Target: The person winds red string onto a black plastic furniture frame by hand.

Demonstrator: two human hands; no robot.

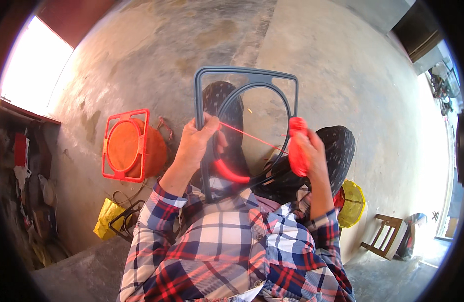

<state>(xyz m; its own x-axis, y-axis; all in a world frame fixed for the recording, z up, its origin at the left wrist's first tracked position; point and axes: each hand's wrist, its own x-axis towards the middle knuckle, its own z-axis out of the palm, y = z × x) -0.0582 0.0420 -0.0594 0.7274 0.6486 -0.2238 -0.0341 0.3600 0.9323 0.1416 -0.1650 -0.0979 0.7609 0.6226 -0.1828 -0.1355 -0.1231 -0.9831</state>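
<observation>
A dark grey plastic frame [252,73], square outside with a round ring inside, stands over my lap. My left hand [197,141] is closed around its left side, thumb and fingers near a stretched red cord [249,135]. A stretch of the ring's lower left is covered by a smooth red wrapping [231,172]. On the other side, my right hand [315,156] grips a bundle of red cord [298,151], slightly blurred. The cord runs between the ring and both hands; its exact path near the bundle cannot be made out.
To the left, a red frame [146,136] of similar shape leans against an orange rounded object [159,151] on the concrete floor. A yellow bag [108,217] lies nearer me. At right are a yellow container [352,204] and a small wooden stool [383,235].
</observation>
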